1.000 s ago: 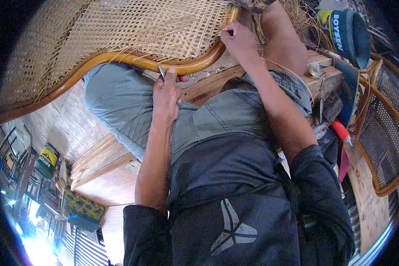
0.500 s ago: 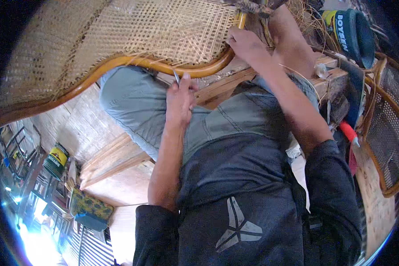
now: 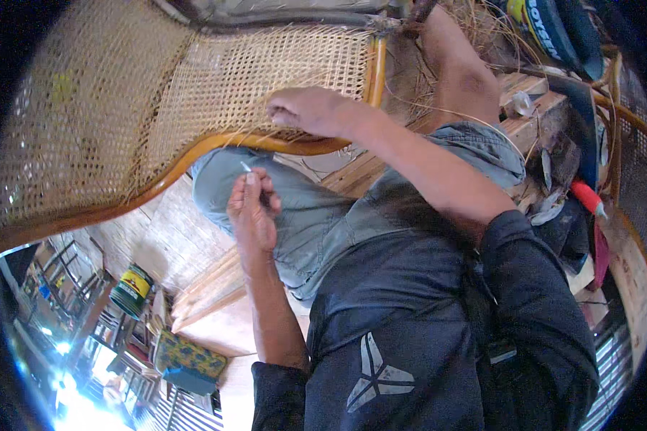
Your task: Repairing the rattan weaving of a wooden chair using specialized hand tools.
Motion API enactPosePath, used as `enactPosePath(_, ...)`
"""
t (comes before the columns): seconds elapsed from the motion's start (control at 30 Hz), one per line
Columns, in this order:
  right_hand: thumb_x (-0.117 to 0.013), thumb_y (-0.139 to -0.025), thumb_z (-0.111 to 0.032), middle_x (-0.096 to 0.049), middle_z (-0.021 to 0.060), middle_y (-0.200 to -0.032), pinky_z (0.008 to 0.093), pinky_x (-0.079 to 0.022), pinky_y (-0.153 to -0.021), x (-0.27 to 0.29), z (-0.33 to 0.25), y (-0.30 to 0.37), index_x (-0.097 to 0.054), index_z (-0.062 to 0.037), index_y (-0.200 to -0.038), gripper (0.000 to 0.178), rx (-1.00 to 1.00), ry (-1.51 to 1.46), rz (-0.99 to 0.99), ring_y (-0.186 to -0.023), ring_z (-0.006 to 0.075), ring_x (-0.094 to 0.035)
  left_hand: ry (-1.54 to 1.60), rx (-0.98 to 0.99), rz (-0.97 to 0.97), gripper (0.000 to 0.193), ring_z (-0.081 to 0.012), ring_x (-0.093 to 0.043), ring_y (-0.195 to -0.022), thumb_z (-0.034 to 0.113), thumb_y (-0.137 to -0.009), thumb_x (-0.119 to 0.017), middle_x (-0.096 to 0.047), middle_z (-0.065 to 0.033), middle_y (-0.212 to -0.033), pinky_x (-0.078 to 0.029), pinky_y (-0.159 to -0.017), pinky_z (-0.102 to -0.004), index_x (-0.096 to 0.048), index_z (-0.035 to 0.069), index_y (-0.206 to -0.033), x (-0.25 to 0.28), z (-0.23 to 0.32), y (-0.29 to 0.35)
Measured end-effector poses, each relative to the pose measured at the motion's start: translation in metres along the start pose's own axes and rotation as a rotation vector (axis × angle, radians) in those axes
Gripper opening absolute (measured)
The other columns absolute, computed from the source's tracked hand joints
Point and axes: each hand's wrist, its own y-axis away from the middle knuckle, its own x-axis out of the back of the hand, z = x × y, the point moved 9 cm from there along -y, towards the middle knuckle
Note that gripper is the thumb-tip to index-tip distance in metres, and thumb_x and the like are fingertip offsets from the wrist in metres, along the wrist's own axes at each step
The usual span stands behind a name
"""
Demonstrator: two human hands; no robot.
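Observation:
A panel of woven cane webbing point(image 3: 230, 75) stretches over a curved, varnished rattan frame point(image 3: 295, 146) in front of me, above my legs. My right hand point(image 3: 313, 111) is over the webbing near that edge, its fingers curled down; whatever they pinch, if anything, is hidden. Lower and to the left, my left hand point(image 3: 251, 208) is closed on a small pointed metal tool point(image 3: 246, 167), whose slim bright tip sticks out past the thumb. This hand is apart from the frame, over my left thigh. Short cane ends stick up along the rim.
Loose cane strands point(image 3: 474, 43) lie beyond my right leg. A dark green bucket point(image 3: 571, 39) is at the far right, and a red-handled tool point(image 3: 586, 195) lies below it. Another green can point(image 3: 131, 291) sits at left. Wooden boards point(image 3: 212, 287) are beneath me.
My right hand has moved left from the frame's right corner onto the webbing. My left hand, with the pointed tool, has drawn down and left, away from the rim. The view has shifted.

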Motion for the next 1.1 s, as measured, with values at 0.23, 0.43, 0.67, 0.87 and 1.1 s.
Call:
enactPosePath(0.23,-0.049,-0.075,-0.004,-0.060,0.0145,-0.091,0.0383,-0.048,-0.073,-0.004,0.019,0.004,-0.058,-0.0124,-0.100,0.027,-0.011,0.210,-0.080,-0.086,0.0308,-0.060,-0.136,-0.054,0.028,0.013,-0.0070,-0.041,-0.049,0.020,-0.089,-0.050,-0.047,0.0007,-0.068,-0.033,-0.043,-0.0185,-0.051,0.007,-0.093,-0.001,0.024,-0.018)
enactPosePath(0.43,-0.053,-0.076,-0.007,-0.059,0.0142,-0.084,0.0400,-0.048,-0.073,-0.011,0.019,0.009,-0.058,-0.0073,-0.086,0.012,0.049,0.217,0.020,-0.085,0.0323,-0.058,-0.118,-0.076,0.134,0.012,-0.0087,-0.043,-0.049,0.020,-0.090,-0.048,-0.047,-0.0002,-0.068,-0.036,-0.043,-0.0210,-0.050,0.009,-0.088,0.027,0.014,-0.013)
enactPosePath(0.67,-0.053,-0.080,-0.020,-0.062,0.0145,-0.087,0.0379,-0.047,-0.073,0.015,0.013,0.021,-0.062,-0.0055,-0.091,0.020,0.090,-0.012,0.412,-0.081,0.0302,-0.060,-0.159,-0.184,0.050,0.012,-0.0080,-0.045,-0.050,0.018,-0.089,-0.048,-0.047,-0.0003,-0.066,-0.039,-0.043,-0.0217,-0.050,0.006,-0.088,0.017,0.004,-0.016)
enactPosePath(0.87,-0.055,-0.082,-0.023,-0.062,0.0147,-0.082,0.0336,-0.045,-0.068,0.033,0.045,0.048,-0.061,-0.0019,-0.092,0.024,-0.191,-0.254,0.479,-0.074,0.0244,-0.059,-0.248,-0.284,0.011,0.020,-0.0082,-0.047,-0.049,0.018,-0.089,-0.048,-0.050,-0.0012,-0.064,-0.039,-0.043,-0.0228,-0.052,0.002,-0.078,0.000,0.020,-0.015)
enactPosePath(1.1,-0.054,-0.084,-0.021,-0.062,0.0129,-0.077,0.0309,-0.045,-0.067,0.039,0.046,0.058,-0.061,0.0010,-0.091,0.024,-0.252,-0.262,0.445,-0.071,0.0208,-0.058,-0.290,-0.306,0.011,0.022,-0.0063,-0.045,-0.045,0.019,-0.086,-0.051,-0.052,0.0000,-0.064,-0.038,-0.042,-0.0223,-0.058,0.001,-0.095,-0.007,0.008,-0.019)
